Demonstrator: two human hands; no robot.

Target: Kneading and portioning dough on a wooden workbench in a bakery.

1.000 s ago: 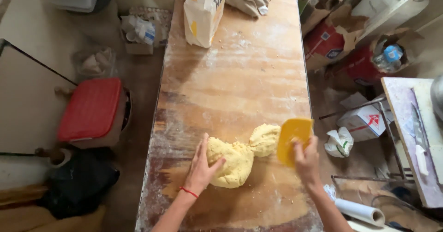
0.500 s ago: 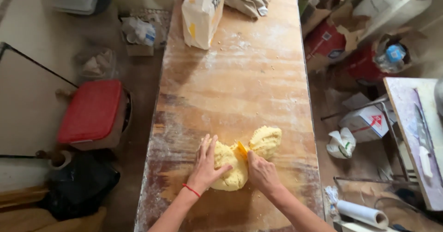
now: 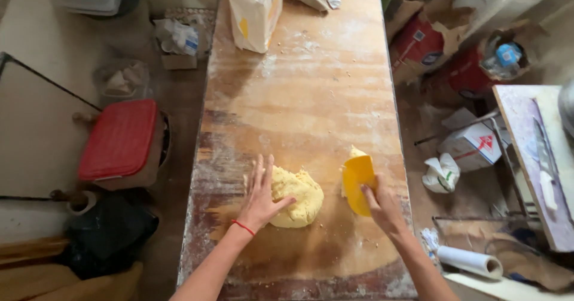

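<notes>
Left hand flat, fingers spread, pressing on large yellow dough lump at near end of wooden surface. Right hand closed round yellow scraper, blade against smaller dough piece, mostly hidden behind it. Dough already cut in two, pieces apart; neither shaped yet. Flour bag upright at far end, contents not visible. Red-lidded bin on floor at left, closed.

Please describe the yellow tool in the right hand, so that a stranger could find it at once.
Find the long wooden table dusted with flour. At its near end, the right hand holds a flat yellow scraper, with a small dough piece just behind it. Unlike the lumpy pale dough under the left hand, it is smooth, thin and bright.
</notes>
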